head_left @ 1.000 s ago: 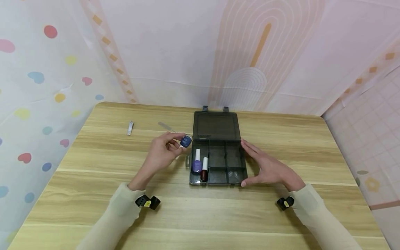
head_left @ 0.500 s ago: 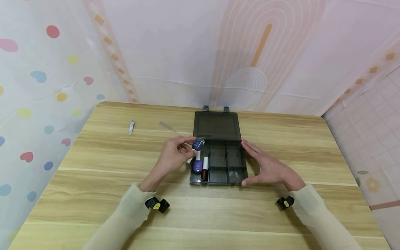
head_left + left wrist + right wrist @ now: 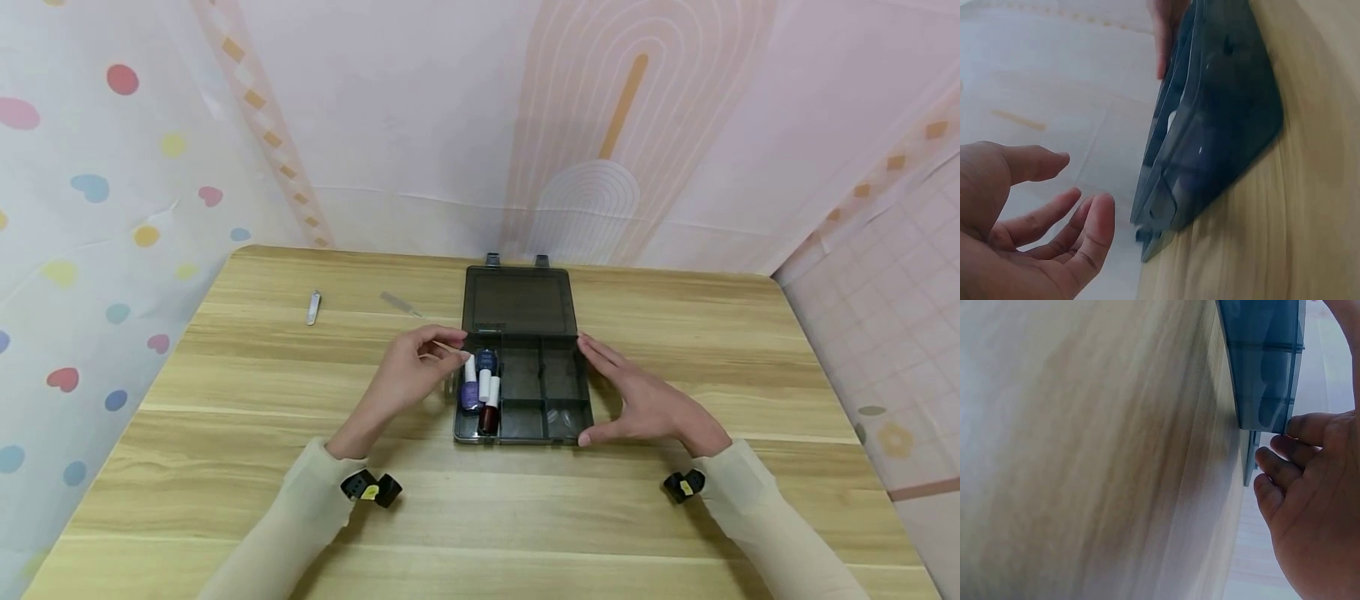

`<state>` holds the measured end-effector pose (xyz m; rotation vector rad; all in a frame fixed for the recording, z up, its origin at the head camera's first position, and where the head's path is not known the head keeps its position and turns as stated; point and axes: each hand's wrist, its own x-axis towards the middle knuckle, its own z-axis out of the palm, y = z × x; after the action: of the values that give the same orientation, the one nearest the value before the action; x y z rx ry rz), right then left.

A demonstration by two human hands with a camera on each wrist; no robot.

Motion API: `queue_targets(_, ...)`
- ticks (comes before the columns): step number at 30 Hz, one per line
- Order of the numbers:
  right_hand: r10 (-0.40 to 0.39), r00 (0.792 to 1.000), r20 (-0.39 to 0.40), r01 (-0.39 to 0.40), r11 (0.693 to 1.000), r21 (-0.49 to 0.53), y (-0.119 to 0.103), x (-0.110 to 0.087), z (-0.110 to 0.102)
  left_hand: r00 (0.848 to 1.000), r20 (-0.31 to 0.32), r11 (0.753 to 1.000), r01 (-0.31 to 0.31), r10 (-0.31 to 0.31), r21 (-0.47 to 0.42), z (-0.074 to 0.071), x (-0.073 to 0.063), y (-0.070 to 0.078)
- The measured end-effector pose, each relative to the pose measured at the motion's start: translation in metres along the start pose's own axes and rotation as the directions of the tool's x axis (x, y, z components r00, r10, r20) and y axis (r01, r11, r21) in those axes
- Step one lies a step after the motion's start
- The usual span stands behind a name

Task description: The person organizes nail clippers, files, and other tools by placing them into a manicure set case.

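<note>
A dark translucent compartment box lies on the table with its lid folded back. Its left section holds three nail polish bottles: a purple one, a dark red one and a blue one, all with white caps. My left hand is at the box's left edge, thumb and fingers apart with nothing between them; the left wrist view shows the same gap. Along the right side rests my right hand, thumb at the front corner and fingertips at the back one.
On the table's left part lie nail clippers and a thin, flat metal tool. Small clear pieces sit in the box's front right compartment. A patterned wall covering rises behind the table.
My left hand carried the blue nail polish rightward over the box, set it in the left section among the other bottles, let go and drew back slightly left. My right hand stayed put.
</note>
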<state>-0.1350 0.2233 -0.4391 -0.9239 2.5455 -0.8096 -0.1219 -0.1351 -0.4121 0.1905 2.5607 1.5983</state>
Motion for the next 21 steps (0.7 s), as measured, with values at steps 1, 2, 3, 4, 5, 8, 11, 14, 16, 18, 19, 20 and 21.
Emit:
queue_targets(1,-0.001,1.0,0.001,0.001,1.0,0.001,0.0,0.0,0.0,1.0,-0.006,1.0,-0.002,0.002,0.006,-0.002,0.0,-0.001)
queue_targets(2,-0.001,1.0,0.001,0.001,1.0,0.0,0.0,0.0,0.0,1.0,-0.012,1.0,-0.002,0.003,0.009,-0.004,0.001,-0.002)
queue_targets(3,-0.001,1.0,0.001,0.001,1.0,0.0,0.0,0.001,0.001,1.0,-0.018,1.0,-0.005,0.006,0.014,-0.007,0.001,-0.003)
queue_targets(4,-0.002,1.0,0.001,0.002,1.0,-0.002,0.0,0.001,0.001,1.0,-0.028,1.0,-0.007,0.008,0.019,-0.009,0.002,-0.004)
queue_targets(5,-0.002,1.0,0.0,0.002,1.0,-0.004,0.0,0.001,0.001,0.999,-0.033,1.0,-0.009,0.01,0.022,-0.011,0.003,-0.005)
queue_targets(8,-0.003,1.0,-0.004,0.003,1.0,-0.009,0.0,0.0,0.001,0.998,-0.051,0.999,-0.022,0.024,0.034,-0.018,0.004,-0.009)
queue_targets(11,-0.006,1.0,-0.007,0.006,1.0,-0.012,0.0,0.0,0.002,0.997,-0.064,0.998,-0.035,0.037,0.043,-0.026,0.006,-0.013)
queue_targets(14,-0.01,1.0,-0.01,0.009,1.0,-0.014,0.0,-0.001,0.002,0.995,-0.082,0.997,-0.048,0.053,0.065,-0.032,0.009,-0.019)
queue_targets(16,-0.009,1.0,-0.011,0.009,1.0,-0.013,0.0,-0.001,0.002,0.994,-0.091,0.995,-0.061,0.067,0.075,-0.037,0.011,-0.023)
queue_targets(18,-0.008,1.0,-0.012,0.008,1.0,-0.012,0.001,-0.001,0.002,0.991,-0.103,0.993,-0.076,0.086,0.094,-0.041,0.013,-0.028)
queue_targets(19,-0.006,1.0,-0.012,0.006,1.0,-0.01,0.001,-0.001,0.002,0.989,-0.108,0.991,-0.085,0.096,0.103,-0.044,0.015,-0.031)
queue_targets(20,-0.005,1.0,-0.012,0.005,1.0,-0.01,0.001,-0.001,0.002,0.988,-0.116,0.989,-0.093,0.105,0.111,-0.046,0.016,-0.034)
queue_targets(21,-0.006,1.0,-0.011,0.005,1.0,-0.009,0.001,-0.001,0.002,0.986,-0.123,0.988,-0.1,0.115,0.119,-0.049,0.017,-0.037)
